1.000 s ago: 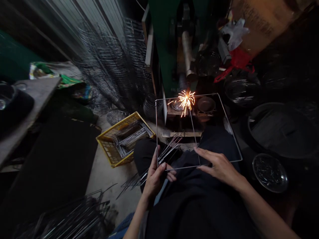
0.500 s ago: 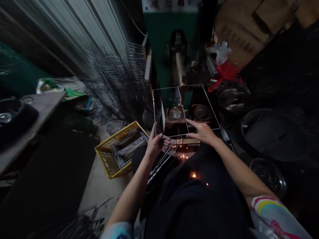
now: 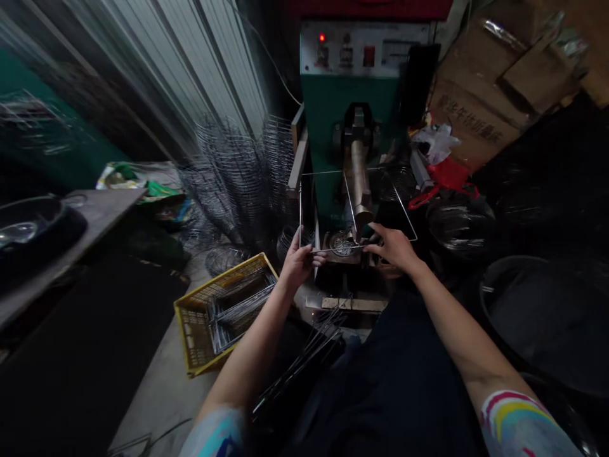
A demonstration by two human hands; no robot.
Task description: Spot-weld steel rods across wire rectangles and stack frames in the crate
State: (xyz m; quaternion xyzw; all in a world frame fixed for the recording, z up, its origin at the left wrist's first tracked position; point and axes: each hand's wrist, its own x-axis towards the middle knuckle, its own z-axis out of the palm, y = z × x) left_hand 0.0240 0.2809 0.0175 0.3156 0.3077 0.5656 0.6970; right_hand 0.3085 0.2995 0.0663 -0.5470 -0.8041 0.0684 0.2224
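Observation:
Between my two hands is a thin rectangular wire frame (image 3: 301, 206) with a crossbar, held out at the green welding machine (image 3: 323, 108). My left hand (image 3: 297, 259) pinches its near left corner. My right hand (image 3: 392, 249) grips the near side close to where the crossbar meets it. Right above that joint hangs the machine's thick metal electrode arm (image 3: 360, 181). Below the wire, a small round dish (image 3: 342, 244) holds many tiny shiny pieces. Several loose wire rods (image 3: 309, 349) lie across my lap.
A yellow plastic crate (image 3: 190, 343) of wire frames stands at my left. Tall stacks of wire racks (image 3: 228, 171) lean by the corrugated wall. Cardboard boxes (image 3: 469, 120), a red plastic bag (image 3: 450, 181) and a large dark round tub (image 3: 490, 289) are at my right.
The sparks over my lap have nearly gone, leaving one faint glow. The wire frame now sits lower against the electrode arm, and the view has tilted up to show the control panel.

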